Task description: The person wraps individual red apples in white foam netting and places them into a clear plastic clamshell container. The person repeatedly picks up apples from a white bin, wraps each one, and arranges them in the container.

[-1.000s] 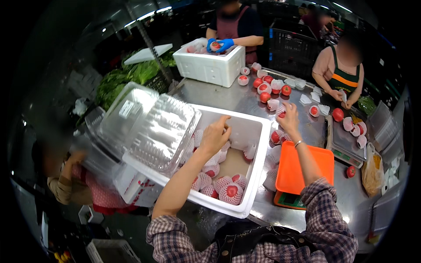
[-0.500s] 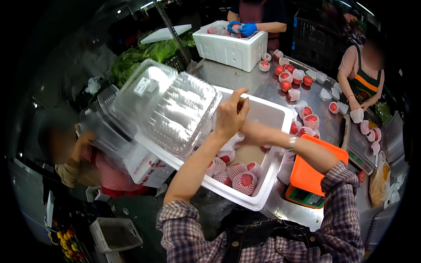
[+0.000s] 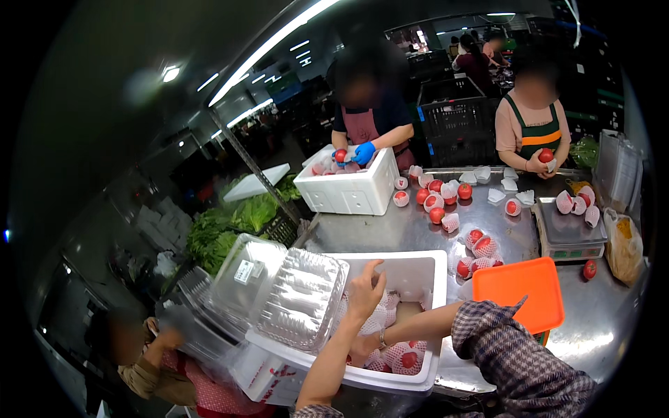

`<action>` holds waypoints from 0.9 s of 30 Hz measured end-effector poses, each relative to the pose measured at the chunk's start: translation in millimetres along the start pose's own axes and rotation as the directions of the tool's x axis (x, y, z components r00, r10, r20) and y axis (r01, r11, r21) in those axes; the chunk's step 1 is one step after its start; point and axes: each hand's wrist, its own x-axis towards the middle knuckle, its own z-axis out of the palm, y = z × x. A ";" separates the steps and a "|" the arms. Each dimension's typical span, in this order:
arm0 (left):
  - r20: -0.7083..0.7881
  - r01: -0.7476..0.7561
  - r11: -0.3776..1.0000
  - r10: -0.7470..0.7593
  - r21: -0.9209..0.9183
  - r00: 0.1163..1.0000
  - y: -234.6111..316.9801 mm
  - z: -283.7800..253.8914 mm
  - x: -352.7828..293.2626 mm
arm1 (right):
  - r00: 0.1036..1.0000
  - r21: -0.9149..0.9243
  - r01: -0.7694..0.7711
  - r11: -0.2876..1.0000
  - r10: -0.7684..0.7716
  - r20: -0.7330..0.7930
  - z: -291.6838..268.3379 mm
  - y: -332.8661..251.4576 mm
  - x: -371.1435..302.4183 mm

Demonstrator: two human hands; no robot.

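A white foam box point(image 3: 437, 306) stands before me, holding red round fruits that look like tomatoes point(image 3: 406, 359) in white foam net sleeves. Over its middle, my left hand point(image 3: 365, 291) is raised, fingers loosely bent and apart, with nothing visible in it. My right hand point(image 3: 363, 347) reaches low into the box among the netted fruits, crossing behind my left forearm. That forearm hides most of its fingers, so any grip is out of sight. Clear plastic clamshell trays point(image 3: 296, 292) with open lids rest across the box's left side.
To the right are an orange tray point(image 3: 519, 292) and a scale point(image 3: 568, 233) bearing netted fruits. More loose fruits point(image 3: 435, 202) lie on the metal table point(image 3: 362, 233). A blue-gloved co-worker handles fruit at another foam box point(image 3: 348, 195); another holds fruit at the far right.
The view has tilted up, bringing more of the far room in. My right hand has moved left and down into the box, behind my left forearm. My left hand's fingers have spread a little.
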 end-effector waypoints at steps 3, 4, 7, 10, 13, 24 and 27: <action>0.009 0.041 0.999 -0.041 0.011 0.999 -0.5 0.0 2.7 | 0.999 -0.075 -0.018 0.997 0.016 -0.038 -24.6 -13.4 -15.6; 0.004 0.056 0.998 -0.056 0.008 0.998 0.4 -2.1 4.1 | 0.999 -0.098 -0.023 0.995 0.019 -0.044 -32.0 -16.2 -22.0; -0.066 0.037 0.998 -0.041 -0.056 0.997 2.8 12.0 9.9 | 0.982 -0.169 -0.140 0.976 0.115 -0.153 -55.0 33.1 -66.8; -0.132 0.090 0.996 -0.088 0.012 0.987 -30.1 8.7 2.7 | 0.785 -0.418 -0.456 0.786 0.133 -0.605 -96.1 -7.9 -101.9; 0.242 0.554 0.736 -0.499 -0.389 0.832 -28.1 13.0 -1.4 | 0.588 -0.399 -0.525 0.752 -0.019 -0.809 -111.9 -43.1 -133.7; 0.406 0.536 0.456 -0.356 -0.710 0.841 7.0 5.0 2.3 | 0.393 0.012 -0.128 0.992 0.062 -0.917 -111.4 -67.7 -142.0; 0.349 0.484 0.541 -0.339 -0.688 0.874 -1.0 1.3 2.1 | 0.279 0.092 -0.096 0.991 0.115 -0.953 -107.3 -52.9 -129.5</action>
